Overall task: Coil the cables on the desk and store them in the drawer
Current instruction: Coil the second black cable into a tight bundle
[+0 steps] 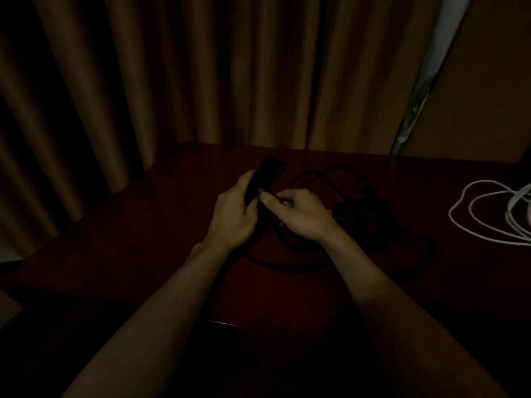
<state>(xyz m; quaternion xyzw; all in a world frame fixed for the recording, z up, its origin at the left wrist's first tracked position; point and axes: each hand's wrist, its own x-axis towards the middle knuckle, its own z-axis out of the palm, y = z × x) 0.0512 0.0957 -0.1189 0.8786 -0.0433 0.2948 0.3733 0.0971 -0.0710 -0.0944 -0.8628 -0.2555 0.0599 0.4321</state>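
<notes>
A dim room, curtains behind a dark desk [172,225]. Near the middle of the desk, the left hand [234,214] is clenched around a bundled end of one black cable [339,257]. Just beside it, the right hand [298,215] pinches the same cable at the bundle. The rest lies in loose loops toward the right. Even loops, fed steadily, would likely coil best. At the desk's right edge lies one white cable [488,214], untouched. No drawer is clearly visible.
</notes>
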